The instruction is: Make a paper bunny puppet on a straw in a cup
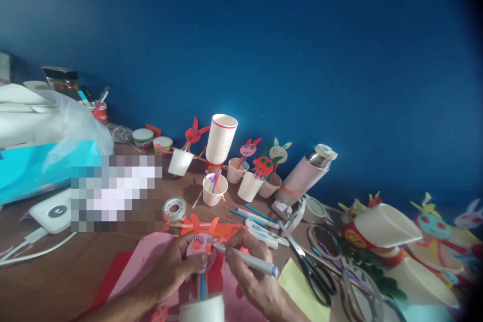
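Between the thumb and fingers of my left hand [175, 261] is a pink paper bunny face [195, 250] with red-orange ears and blue lashes drawn round its eyes. A blue stick below the face runs down to a white paper cup [204, 309] at the bottom edge. My right hand [247, 269] is closed round a white marker [252, 261] with a purple end. The marker's tip is at the face's right eye; whether it touches is too small to tell. Pink paper [139, 266] and red paper [113, 274] lie under my hands.
Black-handled scissors [315, 274] lie on yellow paper [294, 287] at the right. Behind stand a stack of paper cups [221, 138], several cups with paper animal faces, and a leaning thermos [305, 176]. A tape roll [174, 209] lies left of centre; more cups crowd the right.
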{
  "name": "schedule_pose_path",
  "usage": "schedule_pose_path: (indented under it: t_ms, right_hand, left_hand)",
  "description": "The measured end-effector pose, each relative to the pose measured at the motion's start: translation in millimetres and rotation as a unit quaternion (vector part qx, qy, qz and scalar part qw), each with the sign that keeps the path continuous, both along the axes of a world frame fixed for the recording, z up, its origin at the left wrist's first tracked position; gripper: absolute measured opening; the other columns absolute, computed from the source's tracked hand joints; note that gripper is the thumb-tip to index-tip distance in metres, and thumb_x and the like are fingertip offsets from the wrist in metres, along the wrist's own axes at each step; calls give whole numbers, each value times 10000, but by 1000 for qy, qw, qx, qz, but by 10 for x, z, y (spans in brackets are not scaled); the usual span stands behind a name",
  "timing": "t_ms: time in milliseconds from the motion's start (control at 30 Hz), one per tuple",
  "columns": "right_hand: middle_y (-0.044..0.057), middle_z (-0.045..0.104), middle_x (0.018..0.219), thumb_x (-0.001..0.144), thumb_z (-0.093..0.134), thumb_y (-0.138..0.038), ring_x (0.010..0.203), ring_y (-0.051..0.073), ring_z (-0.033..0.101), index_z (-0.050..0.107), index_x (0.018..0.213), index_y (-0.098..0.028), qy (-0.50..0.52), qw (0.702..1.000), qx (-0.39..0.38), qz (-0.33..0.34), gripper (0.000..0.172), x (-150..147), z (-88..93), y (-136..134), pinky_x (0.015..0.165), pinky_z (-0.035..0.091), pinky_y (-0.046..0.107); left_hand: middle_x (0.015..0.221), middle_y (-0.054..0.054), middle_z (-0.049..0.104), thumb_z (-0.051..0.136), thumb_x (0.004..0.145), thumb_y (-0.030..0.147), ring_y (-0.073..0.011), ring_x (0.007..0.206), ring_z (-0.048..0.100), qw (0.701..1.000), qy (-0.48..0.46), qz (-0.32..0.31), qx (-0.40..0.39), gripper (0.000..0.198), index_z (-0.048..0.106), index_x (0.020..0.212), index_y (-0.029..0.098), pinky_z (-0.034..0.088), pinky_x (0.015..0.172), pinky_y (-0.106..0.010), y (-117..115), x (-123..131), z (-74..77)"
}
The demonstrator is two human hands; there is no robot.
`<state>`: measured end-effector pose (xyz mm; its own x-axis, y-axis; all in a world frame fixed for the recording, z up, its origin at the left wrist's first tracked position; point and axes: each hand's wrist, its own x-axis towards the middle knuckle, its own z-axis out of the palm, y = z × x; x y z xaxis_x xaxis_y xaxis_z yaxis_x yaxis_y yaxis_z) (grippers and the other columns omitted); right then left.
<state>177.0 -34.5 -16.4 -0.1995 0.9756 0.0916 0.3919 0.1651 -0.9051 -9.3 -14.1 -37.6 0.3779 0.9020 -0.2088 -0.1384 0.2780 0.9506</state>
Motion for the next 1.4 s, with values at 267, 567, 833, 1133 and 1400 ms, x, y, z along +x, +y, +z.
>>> schedule_pose_path:
  t_ms: [267,567,833,1133,1400]
  right_hand:
    - [-44,511,573,873,480,-279,363,57,475,560,776,-173,11,1000,-11,6,164,6,-11,0,307,309,140]
    - [-39,518,587,881,478,-287,391,63,497,559,774,-176,2,999,-33,8,174,21,-8,2,339,349,139]
    - [-49,490,557,873,478,-289,397,71,494,558,772,-176,-1,1000,-26,7,172,19,-18,11,351,352,149]
    - [-44,518,562,870,478,-306,383,75,490,564,770,-179,12,1000,-2,-8,184,44,7,5,345,346,159]
    - [-2,588,674,887,486,-340,593,132,554,565,832,-200,10,992,105,-65,170,10,11,1,547,455,224]
  left_hand:
    - [648,17,613,736,673,420,-146,617,521,1000,10,4,-7,342,642,866,154,414,563,-224,15,-22,-57]
    - [597,42,559,727,685,424,-86,506,393,1000,15,8,3,331,634,842,149,282,440,-190,21,-18,-79]
    - [612,30,574,736,670,435,-95,525,416,1000,15,12,-15,361,631,839,134,309,480,-200,12,-16,-50]
    - [566,60,524,720,692,415,-86,479,359,1000,14,4,-15,318,628,851,156,279,457,-202,27,-27,-89]
    - [600,53,534,707,710,393,-87,501,365,1000,20,1,1,322,630,914,156,265,441,-191,25,-30,-62]
